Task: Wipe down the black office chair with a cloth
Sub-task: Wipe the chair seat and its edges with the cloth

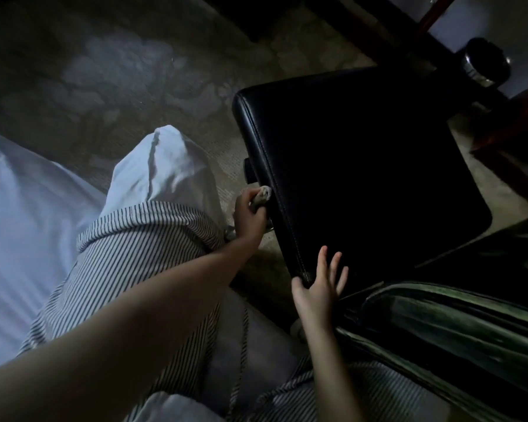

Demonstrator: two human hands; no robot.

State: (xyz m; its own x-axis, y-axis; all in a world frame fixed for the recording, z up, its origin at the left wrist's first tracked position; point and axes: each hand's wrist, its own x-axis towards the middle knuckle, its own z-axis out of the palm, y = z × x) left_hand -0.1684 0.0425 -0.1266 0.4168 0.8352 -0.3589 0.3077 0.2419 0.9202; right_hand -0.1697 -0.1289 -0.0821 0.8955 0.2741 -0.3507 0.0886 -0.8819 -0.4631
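Wiping the stitched side edge of the black office chair (363, 178) looks like the step in hand. My left hand (250, 214) grips the bunched cloth (261, 197) against that edge, low beside the seat. My right hand (317, 284) lies flat on the near corner, fingers straight, bracing it. Next I should draw the cloth along the seam with firm pressure. The round metal-rimmed object (485, 62) beyond may be a container, but it is too dim to tell what it holds.
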